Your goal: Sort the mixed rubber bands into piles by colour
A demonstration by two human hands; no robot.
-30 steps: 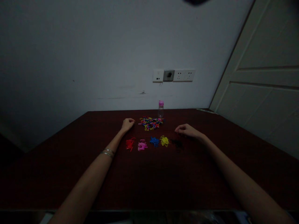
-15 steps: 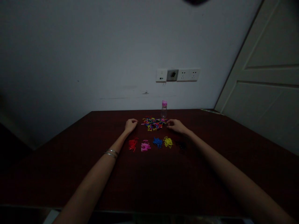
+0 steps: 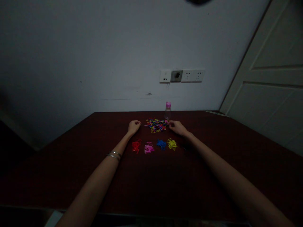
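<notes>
A mixed pile of small coloured loops (image 3: 156,125), too small to tell whether paper clips or rubber bands, lies on the dark red-brown table (image 3: 151,183). My left hand (image 3: 134,126) rests just left of this pile, fingers curled closed; anything inside them is hidden. At the pile's right edge, my right hand (image 3: 177,127) has thumb and fingers drawn together by the loops; I cannot make out what is between them. Nearer to me lie single-colour heaps: red (image 3: 136,146), pink (image 3: 149,148), blue (image 3: 161,144) and yellow (image 3: 172,144). Some dark loops (image 3: 185,147) are barely visible beside the right forearm.
A clear bottle with a pink cap (image 3: 168,110) stands behind the mixed pile. Beyond the table's back edge is a pale wall with sockets (image 3: 181,76). A white panelled door (image 3: 267,75) stands at the right.
The whole view has shifted slightly, so things appear a little further right. My right hand has moved slightly left against the pile. My left hand stays beside it.
</notes>
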